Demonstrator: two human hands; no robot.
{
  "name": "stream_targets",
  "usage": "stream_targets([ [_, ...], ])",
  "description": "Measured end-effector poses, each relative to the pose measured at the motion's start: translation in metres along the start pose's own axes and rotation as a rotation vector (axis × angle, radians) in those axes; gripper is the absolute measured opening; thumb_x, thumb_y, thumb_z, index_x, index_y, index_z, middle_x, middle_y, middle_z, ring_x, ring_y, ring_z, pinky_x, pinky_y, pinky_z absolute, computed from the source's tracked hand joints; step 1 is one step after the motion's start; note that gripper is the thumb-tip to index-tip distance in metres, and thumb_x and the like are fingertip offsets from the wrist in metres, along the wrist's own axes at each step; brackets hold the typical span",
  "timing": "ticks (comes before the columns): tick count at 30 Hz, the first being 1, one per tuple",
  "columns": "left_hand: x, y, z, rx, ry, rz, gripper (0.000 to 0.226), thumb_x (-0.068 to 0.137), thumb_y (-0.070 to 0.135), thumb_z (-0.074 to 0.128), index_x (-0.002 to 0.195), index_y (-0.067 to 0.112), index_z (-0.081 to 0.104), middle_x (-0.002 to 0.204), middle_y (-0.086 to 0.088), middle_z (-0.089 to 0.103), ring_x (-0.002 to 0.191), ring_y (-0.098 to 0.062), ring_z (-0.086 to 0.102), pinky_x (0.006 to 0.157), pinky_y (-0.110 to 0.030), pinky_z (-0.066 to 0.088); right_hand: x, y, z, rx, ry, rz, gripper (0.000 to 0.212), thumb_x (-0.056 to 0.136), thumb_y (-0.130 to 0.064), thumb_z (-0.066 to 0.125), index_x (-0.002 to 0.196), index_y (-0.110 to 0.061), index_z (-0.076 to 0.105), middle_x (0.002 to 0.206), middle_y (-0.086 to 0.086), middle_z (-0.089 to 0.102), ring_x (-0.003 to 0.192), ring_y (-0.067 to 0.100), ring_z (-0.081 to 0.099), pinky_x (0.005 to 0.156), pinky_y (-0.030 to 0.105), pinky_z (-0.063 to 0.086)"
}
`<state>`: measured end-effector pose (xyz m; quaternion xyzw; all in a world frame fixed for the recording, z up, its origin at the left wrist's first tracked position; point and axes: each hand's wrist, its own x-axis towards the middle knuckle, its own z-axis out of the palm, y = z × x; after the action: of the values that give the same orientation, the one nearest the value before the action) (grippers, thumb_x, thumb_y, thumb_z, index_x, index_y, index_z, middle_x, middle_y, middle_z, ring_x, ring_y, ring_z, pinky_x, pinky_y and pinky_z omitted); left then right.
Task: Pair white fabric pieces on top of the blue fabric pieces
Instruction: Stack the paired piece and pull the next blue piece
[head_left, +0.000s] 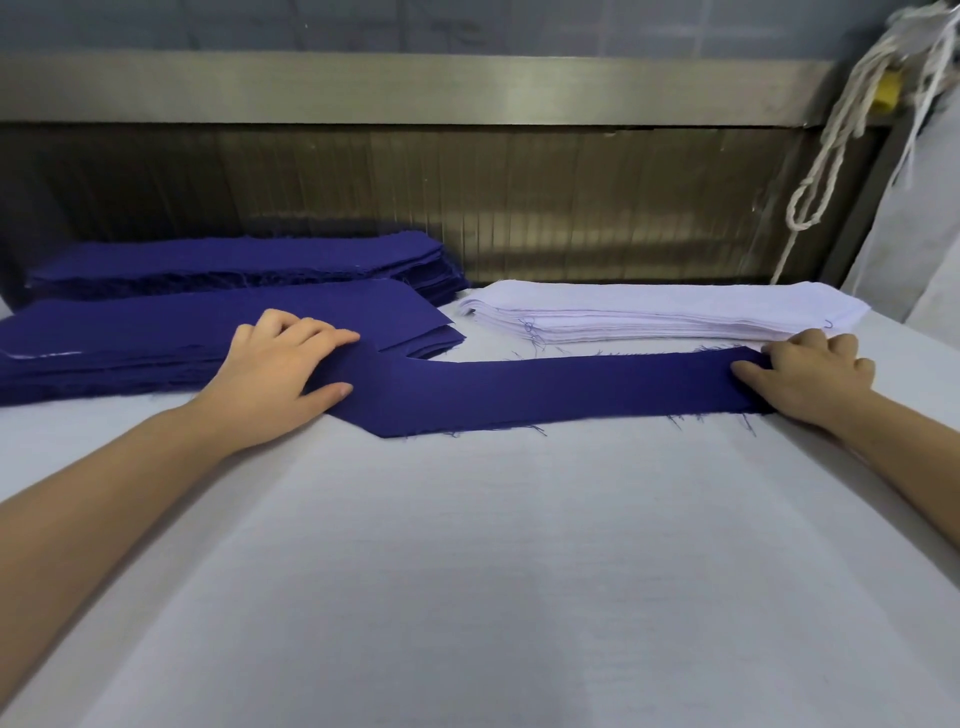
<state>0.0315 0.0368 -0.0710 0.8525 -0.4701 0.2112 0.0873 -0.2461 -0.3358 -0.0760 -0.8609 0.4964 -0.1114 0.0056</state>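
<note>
– On the white cloth table (467, 571), near the middle, what lies there?
– One long dark blue cloth strip (545, 387). It lies flat from left to right, with loose threads along its edges.
– What does the left hand (283, 369) do?
– It is spread wide and flat. It presses on the left end of the strip.
– And the right hand (810, 371)?
– Its fingers curl over the right end, with the thumb on top. It holds the strip there.
– Where are the white pieces?
– They are in a flat pile of white cloth pieces (675, 312), just behind the strip, on the right.
– What else is blue?
– I see a near pile of blue cloth pieces (156, 338) on the left, by the left hand. Right behind it is a far pile of blue cloth pieces (234, 260).
</note>
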Motion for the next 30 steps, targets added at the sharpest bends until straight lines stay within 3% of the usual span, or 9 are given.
stream_targets([
  [10, 0.003, 0.005, 0.001, -0.170, 0.037, -0.090, 0.044, 0.084, 0.026, 0.068, 0.127, 0.024, 0.055, 0.086, 0.014, 0.049, 0.096, -0.010, 0.031, 0.084, -0.031, 0.023, -0.002, -0.005, -0.006, 0.080, 0.027, -0.043, 0.034, 0.091, -0.034, 0.054, 0.114, -0.009, 0.058, 0.122, 0.019, 0.048, 0.117, 0.039, 0.034, 0.092, 0.043, 0.031],
  [15, 0.004, 0.006, 0.001, -0.124, 0.028, -0.096, 0.024, 0.086, 0.026, 0.066, 0.106, 0.013, 0.064, 0.088, 0.006, 0.054, 0.095, -0.015, 0.034, 0.083, -0.035, 0.026, -0.001, -0.005, -0.005, 0.086, 0.019, -0.053, 0.032, 0.091, -0.033, 0.054, 0.114, -0.010, 0.058, 0.121, 0.018, 0.049, 0.116, 0.039, 0.035, 0.091, 0.043, 0.031],
  [20, 0.002, 0.010, -0.002, -0.185, 0.042, -0.063, 0.016, 0.089, 0.019, 0.062, 0.103, 0.012, 0.061, 0.090, 0.002, 0.056, 0.094, -0.018, 0.038, 0.086, -0.037, 0.029, -0.001, -0.004, -0.006, 0.101, 0.030, -0.059, 0.028, 0.091, -0.031, 0.054, 0.109, -0.010, 0.059, 0.119, 0.018, 0.051, 0.114, 0.039, 0.036, 0.090, 0.043, 0.032],
  [24, 0.000, 0.012, -0.003, -0.373, 0.067, -0.087, 0.007, 0.093, 0.018, 0.055, 0.097, 0.022, 0.051, 0.089, 0.004, 0.058, 0.090, -0.015, 0.048, 0.080, -0.028, 0.035, -0.002, -0.004, -0.005, 0.133, 0.034, -0.077, 0.024, 0.090, -0.027, 0.056, 0.104, -0.008, 0.060, 0.111, 0.017, 0.056, 0.109, 0.039, 0.041, 0.085, 0.041, 0.035],
  [27, -0.001, 0.015, -0.004, -0.598, 0.089, -0.119, 0.010, 0.095, 0.017, 0.052, 0.099, 0.026, 0.050, 0.096, 0.022, 0.059, 0.090, 0.012, 0.055, 0.072, -0.005, 0.039, -0.002, -0.003, -0.005, 0.242, 0.067, -0.127, 0.017, 0.088, -0.019, 0.059, 0.101, -0.007, 0.057, 0.099, 0.016, 0.061, 0.094, 0.035, 0.051, 0.076, 0.037, 0.038],
  [28, -0.001, 0.016, -0.004, -0.664, 0.094, -0.134, 0.011, 0.096, 0.017, 0.051, 0.098, 0.028, 0.051, 0.097, 0.024, 0.060, 0.091, 0.014, 0.055, 0.074, -0.005, 0.040, -0.002, -0.003, -0.005, 0.290, 0.090, -0.150, 0.016, 0.087, -0.016, 0.060, 0.100, -0.007, 0.056, 0.095, 0.014, 0.060, 0.088, 0.032, 0.051, 0.073, 0.036, 0.038],
  [30, 0.000, 0.018, -0.003, -0.795, 0.104, -0.182, 0.015, 0.096, 0.017, 0.051, 0.095, 0.031, 0.052, 0.099, 0.020, 0.063, 0.095, 0.004, 0.059, 0.080, -0.019, 0.045, -0.002, -0.003, -0.005, 0.360, 0.144, -0.199, 0.014, 0.087, -0.012, 0.060, 0.099, -0.007, 0.055, 0.090, 0.009, 0.056, 0.082, 0.026, 0.047, 0.070, 0.033, 0.035],
])
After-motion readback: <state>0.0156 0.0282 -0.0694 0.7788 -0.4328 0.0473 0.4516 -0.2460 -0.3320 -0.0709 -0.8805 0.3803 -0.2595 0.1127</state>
